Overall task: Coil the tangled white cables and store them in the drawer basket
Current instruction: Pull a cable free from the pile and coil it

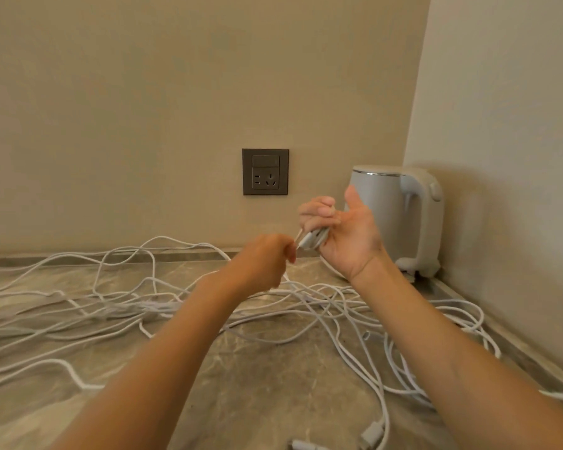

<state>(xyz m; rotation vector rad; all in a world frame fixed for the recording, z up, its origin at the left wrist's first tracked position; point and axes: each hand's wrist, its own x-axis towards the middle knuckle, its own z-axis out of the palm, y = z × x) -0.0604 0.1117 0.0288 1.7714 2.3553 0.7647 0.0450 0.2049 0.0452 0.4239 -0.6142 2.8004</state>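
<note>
Right hand [345,235] grips a small cable coil [312,238]; left hand [267,261] pinches its strand above tangled white cables [111,306] on the tabletop [257,384].

Your left hand [267,261] and right hand [348,237]: bare, nothing but skin. Left forearm [163,352] and right forearm [442,336] bare too, uncovered right down to the view's bottom edge. Skin creases show across the right wrist. Fingernails look plain.

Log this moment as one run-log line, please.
phase: coiling; right hand: holds cable coil; left hand: pinches strand beside coil; tangled cables: spread on counter
</note>
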